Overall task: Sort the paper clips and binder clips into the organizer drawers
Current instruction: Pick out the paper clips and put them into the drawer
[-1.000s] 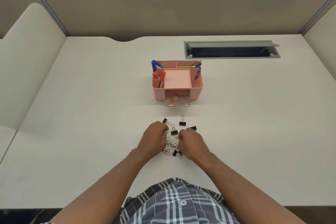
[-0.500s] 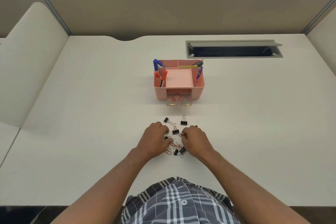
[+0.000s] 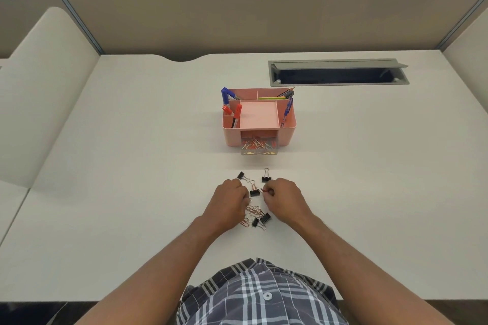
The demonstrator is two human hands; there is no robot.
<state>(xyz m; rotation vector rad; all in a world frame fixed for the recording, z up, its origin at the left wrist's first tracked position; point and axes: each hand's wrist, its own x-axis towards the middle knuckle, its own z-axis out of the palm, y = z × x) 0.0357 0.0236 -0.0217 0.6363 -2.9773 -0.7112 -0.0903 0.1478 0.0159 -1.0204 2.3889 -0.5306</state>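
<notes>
A pink organizer (image 3: 286, 132) stands mid-desk with its clear front drawer (image 3: 259, 149) pulled out, coloured paper clips inside. Nearer me lie loose paper clips (image 3: 253, 212) and several black binder clips (image 3: 254, 192), scattered on the desk. My left hand (image 3: 231, 202) rests curled at the left of the pile; whether it holds anything is hidden. My right hand (image 3: 285, 199) is at the right, its fingertips pinched on a small reddish paper clip (image 3: 264, 190).
Markers and pens stand in the organizer's side compartments. A grey cable hatch (image 3: 338, 72) is set into the desk at the back right. Beige partition panels wall in the desk at the back and both sides.
Both hands shifted slightly apart and away from me over the pile. My right fingertips have closed on a paper clip near the middle binder clip.
</notes>
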